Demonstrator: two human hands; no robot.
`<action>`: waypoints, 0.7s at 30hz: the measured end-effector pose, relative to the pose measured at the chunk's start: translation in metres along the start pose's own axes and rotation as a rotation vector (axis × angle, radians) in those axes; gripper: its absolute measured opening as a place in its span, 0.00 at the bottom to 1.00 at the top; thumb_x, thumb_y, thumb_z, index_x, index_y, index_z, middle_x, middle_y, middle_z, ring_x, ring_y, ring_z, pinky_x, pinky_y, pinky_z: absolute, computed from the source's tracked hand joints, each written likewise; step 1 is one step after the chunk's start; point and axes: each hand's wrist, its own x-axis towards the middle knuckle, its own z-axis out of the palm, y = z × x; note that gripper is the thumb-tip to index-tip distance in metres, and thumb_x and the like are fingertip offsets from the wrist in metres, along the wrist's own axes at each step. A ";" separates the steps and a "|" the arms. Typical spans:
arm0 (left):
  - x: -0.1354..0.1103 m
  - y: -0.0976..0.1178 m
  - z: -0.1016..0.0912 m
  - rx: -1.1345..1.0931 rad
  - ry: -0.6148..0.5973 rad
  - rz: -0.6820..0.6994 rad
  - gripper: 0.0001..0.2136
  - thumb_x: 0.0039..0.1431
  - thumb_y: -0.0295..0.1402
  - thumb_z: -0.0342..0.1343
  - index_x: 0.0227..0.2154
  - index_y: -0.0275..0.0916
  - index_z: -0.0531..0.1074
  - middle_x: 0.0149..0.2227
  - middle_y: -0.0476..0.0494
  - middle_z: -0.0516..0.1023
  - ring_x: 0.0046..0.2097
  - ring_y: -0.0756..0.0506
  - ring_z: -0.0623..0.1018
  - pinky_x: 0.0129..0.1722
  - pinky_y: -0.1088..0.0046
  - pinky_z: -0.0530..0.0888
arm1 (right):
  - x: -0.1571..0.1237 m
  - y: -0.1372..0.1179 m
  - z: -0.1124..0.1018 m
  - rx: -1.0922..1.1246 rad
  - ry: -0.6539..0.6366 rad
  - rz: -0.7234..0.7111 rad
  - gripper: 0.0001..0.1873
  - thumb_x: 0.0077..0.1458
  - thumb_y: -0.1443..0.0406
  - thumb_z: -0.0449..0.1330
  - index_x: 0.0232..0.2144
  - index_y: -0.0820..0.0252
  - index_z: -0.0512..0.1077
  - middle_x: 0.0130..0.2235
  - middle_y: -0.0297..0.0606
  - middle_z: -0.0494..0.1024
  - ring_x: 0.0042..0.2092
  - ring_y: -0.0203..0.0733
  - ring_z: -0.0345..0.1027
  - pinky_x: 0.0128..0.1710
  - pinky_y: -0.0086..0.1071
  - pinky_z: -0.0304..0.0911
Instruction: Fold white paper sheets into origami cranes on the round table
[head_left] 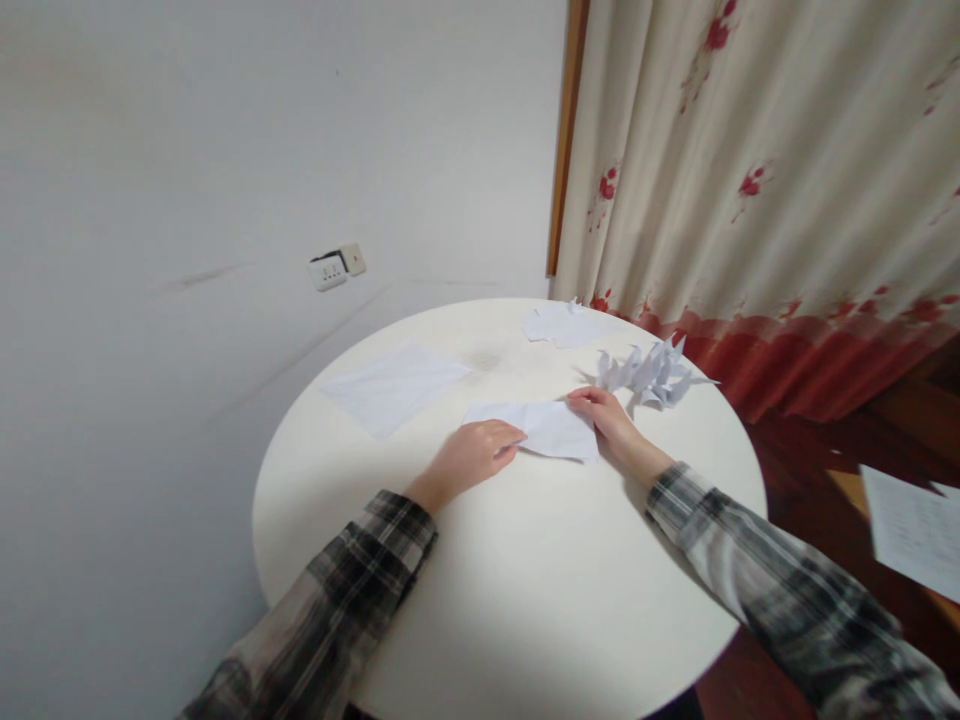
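Observation:
A folded sheet of white paper [551,428] lies near the middle of the round white table [525,600]. My left hand [478,455] is closed at its near left edge, thumb and fingers together on the paper. At the paper's right end, my right hand [606,415] pinches the far right corner between thumb and fingers. Just beyond that hand sits a cluster of folded paper cranes [654,375] with pointed tips. Part of the paper's left side is hidden behind my left hand.
A flat creased paper sheet [394,385] lies at the table's left. More paper pieces [562,325] rest at the far edge. Behind stand a wall with a socket [328,272] and a floral curtain [750,180]. Printed sheets [915,525] lie lower right, off the table.

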 end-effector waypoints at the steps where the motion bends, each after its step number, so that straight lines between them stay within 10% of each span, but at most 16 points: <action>1: 0.000 -0.001 0.001 -0.007 0.027 -0.038 0.12 0.58 0.31 0.47 0.40 0.39 0.73 0.41 0.44 0.78 0.44 0.45 0.76 0.45 0.68 0.71 | -0.001 -0.002 0.000 0.027 0.007 0.015 0.08 0.40 0.63 0.62 0.25 0.61 0.70 0.25 0.34 0.73 0.26 0.34 0.64 0.25 0.27 0.59; 10: 0.007 -0.015 -0.003 -0.686 0.664 -0.632 0.15 0.52 0.40 0.53 0.36 0.34 0.73 0.35 0.43 0.79 0.37 0.44 0.77 0.39 0.70 0.72 | -0.003 -0.006 -0.005 0.169 -0.112 0.096 0.18 0.53 0.52 0.53 0.31 0.62 0.68 0.30 0.41 0.76 0.28 0.39 0.71 0.31 0.33 0.67; 15: 0.008 -0.011 -0.003 -1.285 0.566 -0.732 0.19 0.46 0.42 0.59 0.38 0.33 0.71 0.35 0.41 0.78 0.34 0.45 0.77 0.35 0.71 0.71 | -0.010 -0.010 -0.001 0.148 -0.254 0.022 0.15 0.49 0.56 0.59 0.36 0.60 0.70 0.41 0.43 0.76 0.40 0.39 0.71 0.42 0.33 0.65; 21: 0.008 -0.001 -0.001 -1.328 0.380 -0.759 0.18 0.46 0.41 0.59 0.37 0.34 0.70 0.34 0.43 0.78 0.31 0.47 0.76 0.31 0.74 0.70 | -0.018 -0.014 0.008 0.177 -0.491 -0.003 0.19 0.44 0.58 0.63 0.39 0.59 0.71 0.41 0.40 0.76 0.41 0.39 0.70 0.46 0.34 0.63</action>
